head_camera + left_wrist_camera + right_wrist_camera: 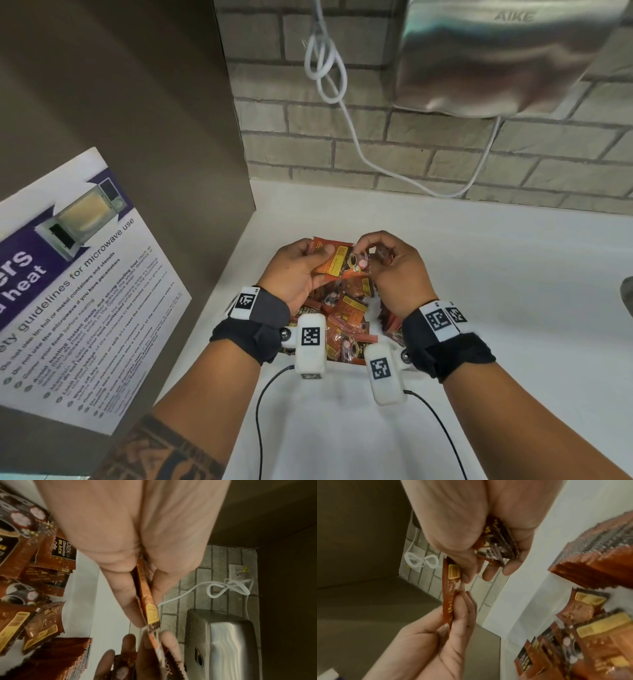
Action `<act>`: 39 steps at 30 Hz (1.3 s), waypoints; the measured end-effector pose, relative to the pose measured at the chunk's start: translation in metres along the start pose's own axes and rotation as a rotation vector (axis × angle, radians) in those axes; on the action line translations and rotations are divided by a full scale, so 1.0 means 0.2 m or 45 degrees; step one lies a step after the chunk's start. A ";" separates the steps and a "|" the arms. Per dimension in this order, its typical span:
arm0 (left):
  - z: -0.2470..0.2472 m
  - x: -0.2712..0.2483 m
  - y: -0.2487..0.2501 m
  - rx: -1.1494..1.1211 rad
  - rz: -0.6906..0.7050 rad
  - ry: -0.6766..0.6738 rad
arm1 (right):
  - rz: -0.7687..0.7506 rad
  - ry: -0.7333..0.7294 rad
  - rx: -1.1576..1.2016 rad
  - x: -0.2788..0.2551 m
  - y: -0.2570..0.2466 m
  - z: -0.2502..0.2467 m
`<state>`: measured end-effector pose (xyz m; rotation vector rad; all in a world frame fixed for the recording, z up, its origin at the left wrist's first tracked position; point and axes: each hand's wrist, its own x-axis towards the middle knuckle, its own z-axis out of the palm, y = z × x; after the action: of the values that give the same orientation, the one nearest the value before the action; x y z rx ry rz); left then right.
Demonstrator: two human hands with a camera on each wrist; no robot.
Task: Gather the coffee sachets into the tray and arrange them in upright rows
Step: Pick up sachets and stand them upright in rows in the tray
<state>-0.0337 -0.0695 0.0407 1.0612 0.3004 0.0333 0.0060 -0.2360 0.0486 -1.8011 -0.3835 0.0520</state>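
Note:
Several brown-orange coffee sachets (342, 318) lie in a loose pile on the white counter (496, 274), below my hands. My left hand (298, 270) grips a sachet (337, 262) edge-on between thumb and fingers (126, 601). My right hand (397, 270) pinches the other end of that sachet (448, 595) and holds a small stack of sachets (498, 547) in its palm. A packed row of upright sachets (599, 555) stands to the right of the pile. I cannot make out the tray clearly.
A steel hand dryer (496, 58) and a looped white cable (329, 78) hang on the brick wall behind. A brown panel with a microwave poster (68, 291) closes the left side. A metal object (627, 298) shows at the right edge.

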 end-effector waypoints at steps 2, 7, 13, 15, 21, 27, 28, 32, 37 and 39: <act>0.00 0.01 -0.01 -0.042 0.044 0.078 | 0.151 0.104 0.252 -0.01 -0.02 0.01; 0.02 0.01 -0.01 -0.124 0.087 0.168 | 0.424 0.065 0.682 -0.04 -0.05 0.04; 0.03 -0.02 -0.01 0.074 0.083 0.052 | 0.426 0.004 0.765 -0.01 -0.05 0.02; 0.02 -0.03 -0.02 0.164 0.106 0.033 | 0.444 -0.014 0.792 0.00 -0.04 0.01; -0.04 -0.02 0.04 0.596 0.339 0.011 | 0.428 -0.041 0.665 0.01 -0.02 -0.06; -0.03 -0.02 0.20 1.188 0.423 -0.298 | 0.463 -0.680 0.193 -0.01 -0.01 -0.11; 0.00 -0.03 0.21 1.251 0.420 -0.346 | 0.460 -0.726 0.135 -0.02 -0.03 -0.11; 0.08 -0.05 0.19 1.259 0.435 -0.416 | 0.428 -0.759 0.170 -0.04 -0.06 -0.10; 0.02 -0.06 0.15 0.956 0.638 -0.213 | 0.574 -0.693 0.536 -0.04 -0.03 -0.14; 0.00 -0.06 0.14 0.898 0.683 -0.171 | 0.632 -0.563 0.670 -0.04 -0.03 -0.14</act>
<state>-0.0426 -0.0572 0.0678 1.8139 -0.1204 0.3562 0.0037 -0.2625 0.0601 -1.3100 -0.1944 0.8336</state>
